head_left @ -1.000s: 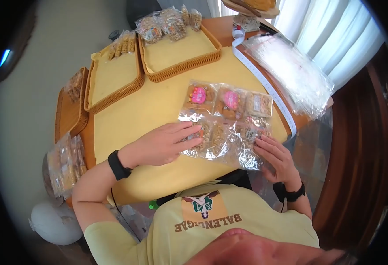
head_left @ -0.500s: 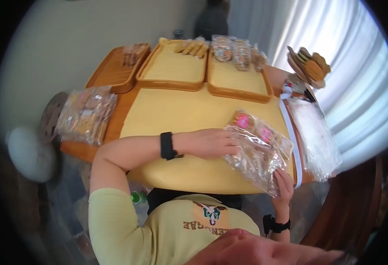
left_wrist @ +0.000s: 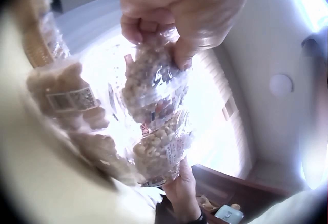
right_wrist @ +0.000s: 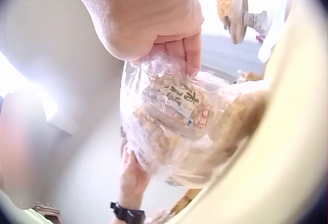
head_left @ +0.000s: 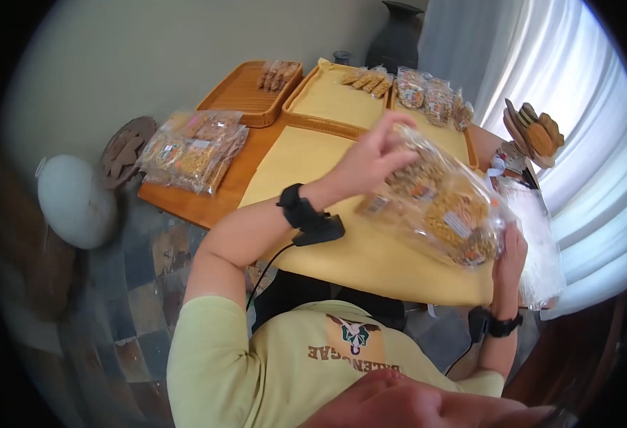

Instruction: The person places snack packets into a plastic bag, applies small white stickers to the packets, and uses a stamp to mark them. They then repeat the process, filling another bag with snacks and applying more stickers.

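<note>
"Lettering first: what are you reading?"

"On the shirt (head_left: pixel 274 349) I'm seeing upside-down brown capitals starting BALEN and ending GAE, the middle folding. Inside the clear bag (head_left: pixel 417 221), one packet (right_wrist: pixel 177 98) is showing large dark characters beside a small red patch; I'm not managing to read them. A white label (head_left: pixel 458 224) is lying across a golden snack (head_left: pixel 442 212), its print too small."

"And your hands?"

"I'm having the left hand (head_left: pixel 374 155) pinch the bag's upper end, thumb against curled fingers. The right hand (head_left: pixel 511 253) is gripping the opposite end. The bag is hanging tilted between them, above the yellow sheet (head_left: pixel 285 171)."

"Containers?"

"Three wicker trays are sitting behind: the left tray (head_left: pixel 217 94) is holding brown packets (head_left: pixel 276 75), the middle tray (head_left: pixel 324 127) golden sticks (head_left: pixel 374 82), the right tray (head_left: pixel 472 153) rounder packs (head_left: pixel 438 101). Filled bags (head_left: pixel 196 146) are lying at the table's left."
</note>
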{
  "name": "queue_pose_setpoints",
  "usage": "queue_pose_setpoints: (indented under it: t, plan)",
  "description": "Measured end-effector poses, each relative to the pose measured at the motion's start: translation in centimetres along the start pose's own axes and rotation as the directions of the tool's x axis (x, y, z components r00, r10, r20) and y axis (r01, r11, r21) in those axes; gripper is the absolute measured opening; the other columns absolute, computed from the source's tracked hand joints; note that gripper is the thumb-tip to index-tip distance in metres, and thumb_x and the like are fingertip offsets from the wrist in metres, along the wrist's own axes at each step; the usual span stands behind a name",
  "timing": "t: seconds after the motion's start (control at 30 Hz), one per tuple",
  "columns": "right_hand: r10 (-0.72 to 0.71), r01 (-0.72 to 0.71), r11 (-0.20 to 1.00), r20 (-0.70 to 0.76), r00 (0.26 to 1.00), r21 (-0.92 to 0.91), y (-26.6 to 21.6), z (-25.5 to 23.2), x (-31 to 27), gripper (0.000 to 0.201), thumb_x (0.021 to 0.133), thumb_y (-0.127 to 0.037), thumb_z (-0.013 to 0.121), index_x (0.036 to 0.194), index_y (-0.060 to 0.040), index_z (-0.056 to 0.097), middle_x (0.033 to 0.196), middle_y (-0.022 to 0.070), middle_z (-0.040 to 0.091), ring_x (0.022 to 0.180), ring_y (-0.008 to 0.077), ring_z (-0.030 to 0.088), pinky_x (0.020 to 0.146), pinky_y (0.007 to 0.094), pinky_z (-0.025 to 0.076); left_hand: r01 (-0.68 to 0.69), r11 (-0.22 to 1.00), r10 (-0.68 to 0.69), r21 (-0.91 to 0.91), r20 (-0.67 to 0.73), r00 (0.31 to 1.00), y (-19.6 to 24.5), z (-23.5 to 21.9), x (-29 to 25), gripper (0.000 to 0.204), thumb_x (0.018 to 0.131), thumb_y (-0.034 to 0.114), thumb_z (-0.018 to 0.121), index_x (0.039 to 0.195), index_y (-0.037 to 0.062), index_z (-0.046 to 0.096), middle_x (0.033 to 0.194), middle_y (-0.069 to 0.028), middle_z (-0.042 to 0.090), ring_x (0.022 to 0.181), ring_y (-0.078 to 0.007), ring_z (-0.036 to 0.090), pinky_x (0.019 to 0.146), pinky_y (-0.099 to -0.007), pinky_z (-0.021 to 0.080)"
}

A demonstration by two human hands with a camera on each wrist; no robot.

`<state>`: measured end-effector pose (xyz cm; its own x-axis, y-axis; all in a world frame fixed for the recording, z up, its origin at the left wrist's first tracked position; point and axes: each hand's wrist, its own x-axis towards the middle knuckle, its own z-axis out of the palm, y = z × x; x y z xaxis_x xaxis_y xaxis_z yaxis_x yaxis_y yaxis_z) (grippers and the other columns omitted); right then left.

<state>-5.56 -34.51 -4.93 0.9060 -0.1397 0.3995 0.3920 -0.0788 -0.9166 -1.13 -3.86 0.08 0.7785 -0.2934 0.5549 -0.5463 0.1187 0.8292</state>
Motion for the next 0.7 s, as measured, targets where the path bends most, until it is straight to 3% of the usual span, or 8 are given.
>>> queue_pose_setpoints:
  t: [0.13,0.23,0.3,0.37,0.4,0.5,0.63,0.7]
  plan:
    - [0.24,-0.336,0.883,0.3,0.923,0.328,-2.2,4.1,2.6,0.022,0.092,-0.022,0.046,0.09,-0.002,0.056,0.085,0.0029,0.056,0.077,0.0103,0.052,0.072,0.025,0.043,0.13,0.989,-0.119,0.069,-0.148,0.982,2.4,-3.5,-0.1,0.04,0.087,0.006,0.052,0.123,0.0093,0.035,0.082,-0.0016,0.058,0.071,-0.004,0.052,0.06,-0.0174,0.041]
    - [0.361,-0.526,0.758,0.422,0.831,0.387,0.1,7.0,4.1,0.023,0.092,-0.026,0.046,0.09,-0.0044,0.054,0.084,0.0034,0.057,0.077,0.0107,0.056,0.071,0.0256,0.046,0.209,0.977,-0.215,-0.048,-0.183,0.959,1.4,-5.5,-0.8,0.04,0.087,0.006,0.051,0.123,0.0098,0.036,0.078,-0.0005,0.057,0.065,-0.003,0.049,0.055,-0.017,0.039]
    - [0.403,-0.564,0.736,0.427,0.81,0.375,3.7,7.7,5.0,0.023,0.092,-0.027,0.046,0.091,-0.0054,0.053,0.083,0.0036,0.057,0.076,0.0109,0.057,0.069,0.0259,0.048,0.41,0.907,-0.389,0.096,-0.18,0.904,-1.5,-7.6,-1.2,0.036,0.088,0.01,0.052,0.121,0.0108,0.039,0.074,0.0011,0.056,0.061,-0.0027,0.048,0.049,-0.017,0.037]
    - [0.507,-0.7,0.664,0.53,0.68,0.264,6.9,7.9,5.5,0.024,0.092,-0.028,0.044,0.093,-0.0062,0.052,0.08,0.0038,0.057,0.07,0.0129,0.058,0.059,0.0277,0.05,0.52,0.847,-0.501,0.112,-0.163,0.85,-3.9,-8.5,-1.4,0.033,0.088,0.011,0.051,0.119,0.0111,0.04,0.072,0.0013,0.055,0.058,-0.0031,0.048,0.046,-0.0176,0.037]
    - [0.514,-0.699,0.662,0.514,0.686,0.271,7.7,8.1,5.9,0.024,0.092,-0.028,0.044,0.093,-0.0062,0.052,0.08,0.0038,0.057,0.07,0.0129,0.058,0.059,0.0277,0.05,0.624,0.77,-0.603,0.134,-0.167,0.78,-5.0,-8.8,-1.5,0.031,0.088,0.013,0.051,0.117,0.0115,0.041,0.069,0.0016,0.054,0.054,-0.0034,0.048,0.043,-0.0181,0.036]
    - [0.626,-0.739,0.672,0.503,0.596,0.039,8.2,8.4,6.8,0.027,0.091,-0.029,0.046,0.09,-0.0037,0.054,0.076,0.0066,0.058,0.06,0.0151,0.058,0.047,0.03,0.05,0.693,0.694,-0.669,0.195,-0.181,0.721,-7.7,-9.1,-1.4,0.027,0.087,0.015,0.052,0.113,0.0115,0.043,0.064,0.0016,0.051,0.047,-0.0046,0.045,0.039,-0.0189,0.035]
    - [0.697,-0.674,0.711,0.329,0.636,-0.203,7.8,8.9,7.6,0.03,0.089,-0.03,0.049,0.083,-0.0022,0.058,0.07,0.0095,0.061,0.057,0.0163,0.06,0.045,0.0301,0.05,0.646,0.727,-0.633,0.233,-0.136,0.762,-10.2,-10.0,-1.6,0.022,0.085,0.014,0.053,0.106,0.0083,0.047,0.062,-0.0035,0.054,0.043,-0.0098,0.048,0.04,-0.0235,0.038]
    - [0.749,-0.478,0.641,0.351,0.562,-0.601,5.3,8.8,8.4,0.036,0.089,-0.032,0.05,0.079,0.0012,0.06,0.061,0.0096,0.06,0.053,0.0143,0.06,0.045,0.0238,0.048,0.579,0.722,-0.581,0.379,-0.121,0.805,-10.5,-10.5,-1.9,0.022,0.085,0.014,0.054,0.106,0.0077,0.047,0.063,-0.0041,0.056,0.045,-0.0104,0.049,0.041,-0.0242,0.038]
